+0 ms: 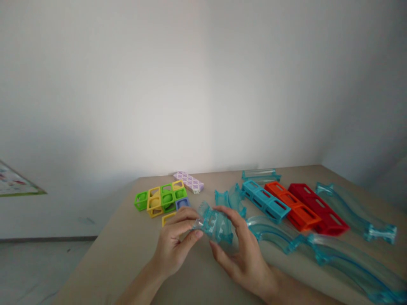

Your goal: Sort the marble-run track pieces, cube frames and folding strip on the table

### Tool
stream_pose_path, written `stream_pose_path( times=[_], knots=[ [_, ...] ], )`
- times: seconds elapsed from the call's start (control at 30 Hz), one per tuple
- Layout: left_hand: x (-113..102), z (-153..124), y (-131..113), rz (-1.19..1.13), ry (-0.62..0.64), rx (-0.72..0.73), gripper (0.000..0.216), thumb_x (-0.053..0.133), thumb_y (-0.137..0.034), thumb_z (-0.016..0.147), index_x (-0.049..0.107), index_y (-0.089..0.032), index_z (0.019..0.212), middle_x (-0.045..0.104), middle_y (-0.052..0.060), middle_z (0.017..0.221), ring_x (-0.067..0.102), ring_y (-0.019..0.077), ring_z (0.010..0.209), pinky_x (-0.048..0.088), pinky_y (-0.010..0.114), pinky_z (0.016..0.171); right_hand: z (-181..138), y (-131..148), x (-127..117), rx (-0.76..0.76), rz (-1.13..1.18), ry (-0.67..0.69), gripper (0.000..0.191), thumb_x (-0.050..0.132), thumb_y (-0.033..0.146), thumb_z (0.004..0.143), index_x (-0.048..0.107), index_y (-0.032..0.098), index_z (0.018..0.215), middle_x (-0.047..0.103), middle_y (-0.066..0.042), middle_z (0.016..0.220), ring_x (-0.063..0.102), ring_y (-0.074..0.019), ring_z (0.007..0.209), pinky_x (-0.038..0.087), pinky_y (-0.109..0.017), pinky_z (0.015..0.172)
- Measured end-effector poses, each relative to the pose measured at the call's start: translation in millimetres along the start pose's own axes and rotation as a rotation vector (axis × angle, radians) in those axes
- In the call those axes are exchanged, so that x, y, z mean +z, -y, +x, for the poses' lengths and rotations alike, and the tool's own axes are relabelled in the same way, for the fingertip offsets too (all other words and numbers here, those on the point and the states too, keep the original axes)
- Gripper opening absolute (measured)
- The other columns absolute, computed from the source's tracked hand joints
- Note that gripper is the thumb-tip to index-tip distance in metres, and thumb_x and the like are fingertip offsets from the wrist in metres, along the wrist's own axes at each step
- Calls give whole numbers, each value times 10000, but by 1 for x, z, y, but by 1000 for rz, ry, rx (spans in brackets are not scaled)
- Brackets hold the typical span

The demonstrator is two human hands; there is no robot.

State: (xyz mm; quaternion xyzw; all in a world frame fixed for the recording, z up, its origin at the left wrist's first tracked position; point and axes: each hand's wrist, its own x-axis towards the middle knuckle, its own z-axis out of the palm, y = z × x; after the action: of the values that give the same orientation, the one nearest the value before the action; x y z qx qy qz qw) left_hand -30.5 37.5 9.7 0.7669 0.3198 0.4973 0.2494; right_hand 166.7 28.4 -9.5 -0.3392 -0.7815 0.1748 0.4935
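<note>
A short translucent teal marble-run track piece (218,225) is held up over the near middle of the table. My left hand (176,239) pinches its narrow left end between thumb and fingers, and part of that end is hidden. Around its wider right part curves my right hand (243,252), with the index finger along the top and the thumb underneath. Just behind the held piece lie a small teal connector piece (221,198) and a curved teal piece (235,199). To the right, a teal curved track (273,231) rests on the table.
Green and yellow cube frames (165,197) sit at the back left, near a purple-and-white patterned block (188,181). Blue (265,200), orange (292,205) and red (318,209) rectangular frames lie right of centre. Long teal tracks (346,207) extend rightward. A pale wall (203,84) stands behind the table (104,262).
</note>
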Motion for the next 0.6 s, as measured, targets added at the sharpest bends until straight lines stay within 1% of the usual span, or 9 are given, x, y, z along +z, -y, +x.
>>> stream_pose_path(
  times=[0.2,0.3,0.43,0.6],
  knots=[
    [0,1,1,-26,12,36,111,601,-156,863,682,-151,789,642,77,837,587,204,884,456,327,813,1,-1,-3,-39,5,15,666,584,173,825,266,203,1410,482,-126,1329,477,-255,1233,430,-395,1029],
    [0,1,1,-30,7,55,102,606,-144,859,689,-150,799,653,82,847,589,207,893,459,331,822,2,-1,-4,-42,7,17,655,577,184,837,260,200,1410,474,-129,1331,472,-251,1232,430,-388,1025],
    [2,2,0,-31,-19,85,97,612,-130,852,707,-150,842,656,85,842,592,202,866,474,331,796,2,0,-5,-42,10,13,604,577,216,849,296,214,1384,505,-118,1289,504,-244,1189,447,-376,1001],
    [3,3,-1,-28,-20,96,112,613,-154,856,709,-163,799,656,80,812,591,207,846,492,344,773,1,0,-6,-45,18,31,604,575,226,849,298,218,1387,516,-118,1286,522,-246,1179,462,-376,988]
  ],
)
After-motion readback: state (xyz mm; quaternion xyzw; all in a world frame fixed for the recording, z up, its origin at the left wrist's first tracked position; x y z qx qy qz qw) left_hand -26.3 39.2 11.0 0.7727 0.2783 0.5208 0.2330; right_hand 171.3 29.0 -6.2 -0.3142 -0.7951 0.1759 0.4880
